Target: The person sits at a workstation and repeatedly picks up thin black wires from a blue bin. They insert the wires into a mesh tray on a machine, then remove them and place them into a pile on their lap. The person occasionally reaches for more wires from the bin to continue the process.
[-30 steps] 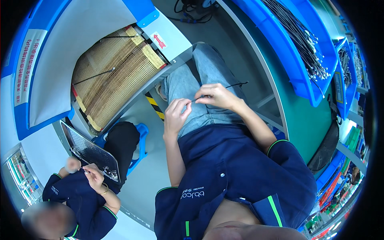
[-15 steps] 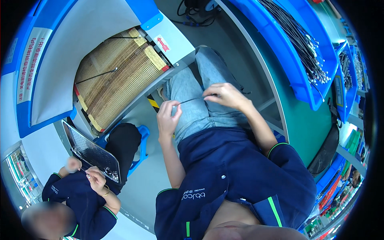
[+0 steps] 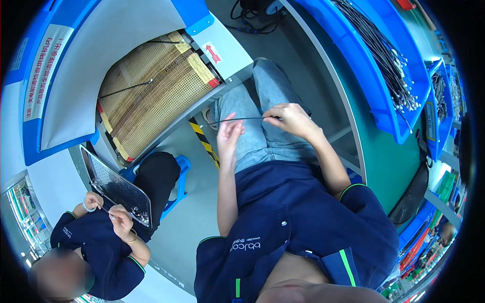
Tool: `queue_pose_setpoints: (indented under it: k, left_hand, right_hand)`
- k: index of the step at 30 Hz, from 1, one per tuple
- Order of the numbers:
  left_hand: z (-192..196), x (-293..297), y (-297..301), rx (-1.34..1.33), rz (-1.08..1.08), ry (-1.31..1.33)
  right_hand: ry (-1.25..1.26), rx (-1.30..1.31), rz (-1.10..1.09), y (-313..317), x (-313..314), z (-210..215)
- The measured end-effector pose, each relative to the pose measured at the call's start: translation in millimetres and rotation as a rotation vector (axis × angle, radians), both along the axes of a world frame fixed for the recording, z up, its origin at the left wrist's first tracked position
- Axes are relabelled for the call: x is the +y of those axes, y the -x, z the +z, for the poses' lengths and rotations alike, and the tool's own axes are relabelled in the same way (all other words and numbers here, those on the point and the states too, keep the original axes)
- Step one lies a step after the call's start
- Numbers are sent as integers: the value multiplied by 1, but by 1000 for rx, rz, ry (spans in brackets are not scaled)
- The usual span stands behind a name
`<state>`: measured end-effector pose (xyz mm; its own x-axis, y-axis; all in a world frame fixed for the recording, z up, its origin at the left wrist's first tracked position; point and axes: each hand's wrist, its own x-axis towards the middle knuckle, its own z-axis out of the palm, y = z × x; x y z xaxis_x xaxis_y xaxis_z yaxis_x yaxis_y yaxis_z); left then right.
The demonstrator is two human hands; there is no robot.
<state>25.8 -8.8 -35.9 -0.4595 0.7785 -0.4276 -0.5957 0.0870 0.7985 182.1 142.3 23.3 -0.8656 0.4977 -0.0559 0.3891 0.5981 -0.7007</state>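
A thin black cable (image 3: pixel 240 119) stretches between my two hands above my lap in grey trousers. My right hand (image 3: pixel 289 118) pinches its right end. My left hand (image 3: pixel 230 134) has its fingers spread and touches the cable near its left tip, by my left knee. Ahead lies a tan mesh conveyor belt (image 3: pixel 151 91) with another black cable (image 3: pixel 126 88) lying on it.
A blue tray (image 3: pixel 376 55) full of several black cables with metal tips runs along the green bench on my right. At lower left a co-worker in a dark blue shirt (image 3: pixel 96 242) holds a perforated metal tray (image 3: pixel 116 187). Yellow-black tape (image 3: pixel 204 144) marks the floor.
My hands moved forward and left toward the conveyor with the cable. The left hand opened its fingers. The co-worker kept working on the tray.
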Motion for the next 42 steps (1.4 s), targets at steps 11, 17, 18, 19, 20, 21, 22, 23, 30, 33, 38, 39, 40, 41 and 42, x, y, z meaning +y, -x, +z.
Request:
queue_pose_setpoints:
  k: [11, 17, 18, 19, 20, 21, 22, 23, 30, 33, 38, 39, 40, 41, 42]
  left_hand:
    - [-13, -13, 16, -95, 369, -95]
    - [-13, -15, 19, -75, 405, -75]
    - [-13, -15, 19, -73, 406, -71]
    - [-12, -15, 20, -70, 406, -67]
    - [-12, -16, 20, -67, 406, -63]
    - [-10, -15, 20, -62, 402, -60]
    - [-9, -15, 19, -58, 399, -58]
    - [-8, -14, 18, -53, 395, -56]
    - [-10, -12, 18, -38, 410, -54]
    - [-12, -13, 17, -40, 408, -75]
    - [-10, -11, 14, -41, 395, -68]
    - [-10, -11, 14, -43, 394, -67]
    - [-9, -11, 13, -47, 392, -68]
    - [-8, -10, 13, -51, 389, -68]
    - [-8, -10, 12, -52, 379, -74]
  right_hand:
    - [49, -7, -48, -17, 12, 6]
    - [92, 108, -145, -19, 7, 10]
    - [75, 135, -165, -19, 6, 9]
    - [44, 162, -161, -19, 6, 8]
    - [13, 189, -156, -19, 6, 5]
    - [-18, 216, -151, -20, 7, 4]
    - [-57, 243, -131, -19, 7, 4]
    - [-96, 269, -111, -18, 7, 5]
    - [-123, 297, -128, -20, 7, -3]
    - [-101, 298, -146, -21, 7, -6]
    - [-17, 234, -233, -26, 6, -5]
    - [-6, 222, -235, -28, 6, -6]
    - [-17, 216, -225, -30, 6, -8]
    - [-29, 210, -215, -32, 6, -9]
    - [-40, 204, -206, -32, 6, -10]
